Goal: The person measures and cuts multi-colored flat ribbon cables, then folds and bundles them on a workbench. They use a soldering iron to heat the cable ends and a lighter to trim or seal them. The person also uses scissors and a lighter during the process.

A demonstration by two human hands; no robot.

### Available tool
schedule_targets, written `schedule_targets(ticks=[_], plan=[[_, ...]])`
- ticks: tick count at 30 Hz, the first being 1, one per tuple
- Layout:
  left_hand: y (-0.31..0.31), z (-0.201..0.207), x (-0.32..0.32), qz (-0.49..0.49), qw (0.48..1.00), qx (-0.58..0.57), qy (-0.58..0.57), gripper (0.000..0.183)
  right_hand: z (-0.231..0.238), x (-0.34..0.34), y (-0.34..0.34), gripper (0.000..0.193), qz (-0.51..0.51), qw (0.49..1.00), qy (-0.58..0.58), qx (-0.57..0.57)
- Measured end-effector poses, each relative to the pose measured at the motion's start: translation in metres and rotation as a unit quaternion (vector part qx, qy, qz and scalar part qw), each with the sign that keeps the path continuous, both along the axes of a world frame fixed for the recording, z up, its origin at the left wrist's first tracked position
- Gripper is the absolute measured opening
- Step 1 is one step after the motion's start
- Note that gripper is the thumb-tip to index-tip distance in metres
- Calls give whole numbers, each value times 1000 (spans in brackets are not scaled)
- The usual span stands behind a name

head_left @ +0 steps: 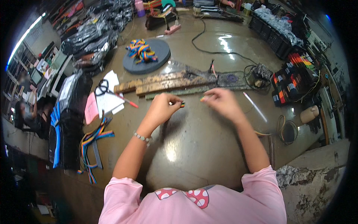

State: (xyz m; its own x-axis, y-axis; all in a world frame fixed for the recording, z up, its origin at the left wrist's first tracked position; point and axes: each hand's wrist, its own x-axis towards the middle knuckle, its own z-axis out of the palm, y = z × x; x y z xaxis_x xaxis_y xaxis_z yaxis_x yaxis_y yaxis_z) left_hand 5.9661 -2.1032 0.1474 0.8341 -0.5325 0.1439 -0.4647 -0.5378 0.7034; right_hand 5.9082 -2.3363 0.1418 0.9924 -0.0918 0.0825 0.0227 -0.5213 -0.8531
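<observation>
My left hand [162, 108] is closed in a pinch over the table, and the short end of a striped webbing strap [182, 105] pokes out past its fingertips. To its right, my right hand [223, 104] pinches a small multicoloured strap piece [203, 99], mostly covered by the fingers. A gap separates the two hands. Just beyond them lies a worn wooden bar [167, 83] with a dark metal plate [231, 78] at its right end. A heap of rainbow-striped straps [141, 51] rests on a round grey disc [161, 56] farther back.
Black-handled scissors [102, 87], a red pen [131, 103] and papers [108, 99] lie left of my hands, above loose striped straps [95, 138]. At right are a white stick [255, 107], a tape roll [289, 131] and stacked dark straps [292, 80]. A black cable [197, 44] crosses behind.
</observation>
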Motion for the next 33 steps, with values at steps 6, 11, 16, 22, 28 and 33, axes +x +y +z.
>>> schedule_targets(ticks=[6,11,16,22,28,33], plan=[[32,-55,-56,128,992,-4,-20,21,-67,-24,88,19,-6,999,45,27],[32,-67,-60,152,987,-30,-48,18,-69,-21,99,14,-5,1000,-23,8],[32,-68,-61,155,986,-39,-45,17,-68,-24,104,13,-4,1000,-16,-7],[33,-67,-61,152,986,-51,-40,17,-64,-21,105,14,5,999,-11,-33],[34,-66,-60,151,988,-35,-17,13,-57,-22,109,14,31,994,-16,-103],[35,-69,-58,147,989,-34,-5,13,-59,-24,112,12,31,988,-47,-142]])
